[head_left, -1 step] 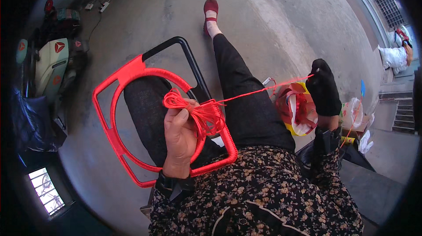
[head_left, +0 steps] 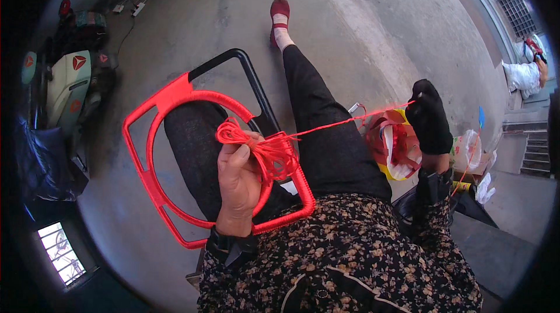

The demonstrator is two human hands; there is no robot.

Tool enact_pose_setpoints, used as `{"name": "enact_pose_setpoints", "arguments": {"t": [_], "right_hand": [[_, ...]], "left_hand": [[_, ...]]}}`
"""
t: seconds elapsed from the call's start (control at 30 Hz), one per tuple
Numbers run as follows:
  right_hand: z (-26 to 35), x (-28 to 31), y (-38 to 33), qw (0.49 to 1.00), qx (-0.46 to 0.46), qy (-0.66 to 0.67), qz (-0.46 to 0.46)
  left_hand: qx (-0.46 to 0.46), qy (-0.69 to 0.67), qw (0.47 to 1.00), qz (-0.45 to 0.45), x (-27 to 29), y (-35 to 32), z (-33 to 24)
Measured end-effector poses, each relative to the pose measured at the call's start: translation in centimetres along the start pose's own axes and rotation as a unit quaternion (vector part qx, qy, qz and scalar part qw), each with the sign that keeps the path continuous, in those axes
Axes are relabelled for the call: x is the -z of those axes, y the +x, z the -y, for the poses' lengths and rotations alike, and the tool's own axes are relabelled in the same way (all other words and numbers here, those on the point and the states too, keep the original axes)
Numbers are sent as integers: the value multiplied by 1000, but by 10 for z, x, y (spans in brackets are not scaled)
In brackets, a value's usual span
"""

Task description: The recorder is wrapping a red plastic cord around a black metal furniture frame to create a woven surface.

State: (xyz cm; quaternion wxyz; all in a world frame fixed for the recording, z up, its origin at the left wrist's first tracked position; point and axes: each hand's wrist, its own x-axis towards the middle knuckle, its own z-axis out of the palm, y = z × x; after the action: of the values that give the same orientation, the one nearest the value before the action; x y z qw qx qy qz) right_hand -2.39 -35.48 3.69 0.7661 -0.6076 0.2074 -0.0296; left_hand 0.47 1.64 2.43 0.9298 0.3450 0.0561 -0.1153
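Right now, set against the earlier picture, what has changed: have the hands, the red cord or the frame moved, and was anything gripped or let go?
Nothing has visibly moved, and nothing was taken hold of or let go. The left hand still holds the bundled red cord, the black-gloved right hand still holds the outstretched strand, and the red-and-black frame stays over the left thigh.

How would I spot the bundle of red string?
Find the big red-and-black frame over the left leg. At its right side, the left hand holds the bundle of red string. It's many thin loops, whereas the frame has thick bars.
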Motion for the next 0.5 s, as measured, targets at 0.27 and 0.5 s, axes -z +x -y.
{"name": "enact_pose_setpoints", "arguments": {"t": [0.27, 0.5], "right_hand": [[-8, -10, 7, 937, -100, -248, 226], [-27, -51, 26, 871, -8, -464, 160]], "left_hand": [[14, -17, 1000, -1, -1, 5, -3], [27, -7, 999, 21, -2, 7, -1]]}}
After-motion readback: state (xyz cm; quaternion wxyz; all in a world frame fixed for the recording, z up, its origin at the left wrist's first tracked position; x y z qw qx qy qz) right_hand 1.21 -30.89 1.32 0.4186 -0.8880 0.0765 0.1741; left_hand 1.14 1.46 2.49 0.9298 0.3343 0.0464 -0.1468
